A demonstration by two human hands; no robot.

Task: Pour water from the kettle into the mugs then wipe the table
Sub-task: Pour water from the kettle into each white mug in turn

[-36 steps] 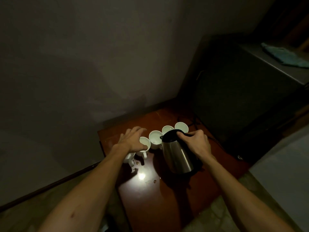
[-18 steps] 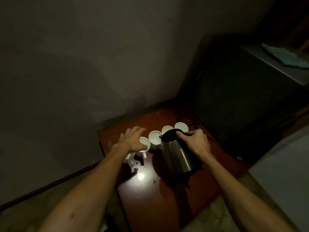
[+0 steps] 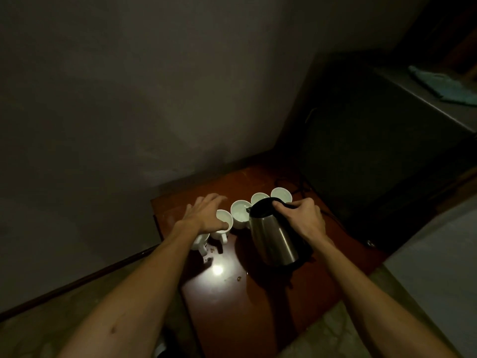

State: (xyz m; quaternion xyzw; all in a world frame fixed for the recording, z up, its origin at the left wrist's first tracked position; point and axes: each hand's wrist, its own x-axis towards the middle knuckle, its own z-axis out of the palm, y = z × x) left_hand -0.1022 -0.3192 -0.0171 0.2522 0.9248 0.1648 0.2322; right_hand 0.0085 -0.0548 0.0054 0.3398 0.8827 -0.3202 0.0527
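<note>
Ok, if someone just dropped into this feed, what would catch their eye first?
Probably the steel kettle, tilted at the middle of the small red-brown table, with the right hand gripping its black handle and its spout over a white mug. Next, the row of white mugs behind it, the left hand resting over the ones at the left end. Everything else is dim.
</note>
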